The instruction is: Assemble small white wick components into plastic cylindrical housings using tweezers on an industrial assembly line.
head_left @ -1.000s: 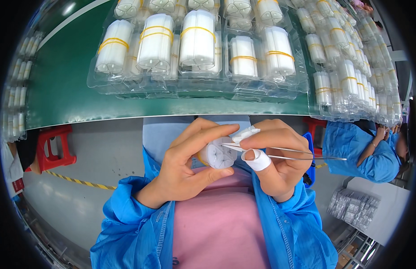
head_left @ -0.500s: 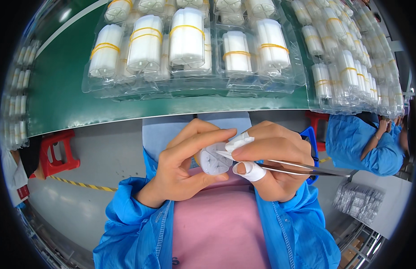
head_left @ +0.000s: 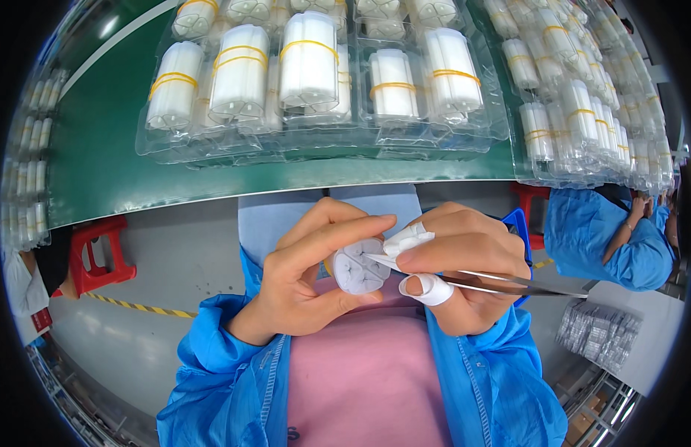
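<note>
Above my lap, my left hand (head_left: 308, 268) is wrapped round a white bundle of tubes (head_left: 358, 274), its round, sectioned end turned up toward me. White wrapping covers a finger and the thumb of my right hand (head_left: 465, 268), which pinches a pair of metal tweezers (head_left: 502, 283). The pale tweezer tips lie at the bundle's end face, near its centre; whether they touch it or grip anything I cannot tell. The tweezers' back end points right, past my hand. Most of the bundle's length is hidden behind my left fingers.
Clear plastic trays (head_left: 316, 141) of similar white bundles with yellow bands stand on the green table (head_left: 100, 164) ahead, with more stacked trays (head_left: 576, 134) at right. Red stools (head_left: 100, 257) stand beyond. At right sits a person in blue (head_left: 602, 235), near a blue bin (head_left: 518, 223).
My right hand and the tweezers have shifted slightly to the right. The left hand still holds the bundle, whose end face now shows a little more fully.
</note>
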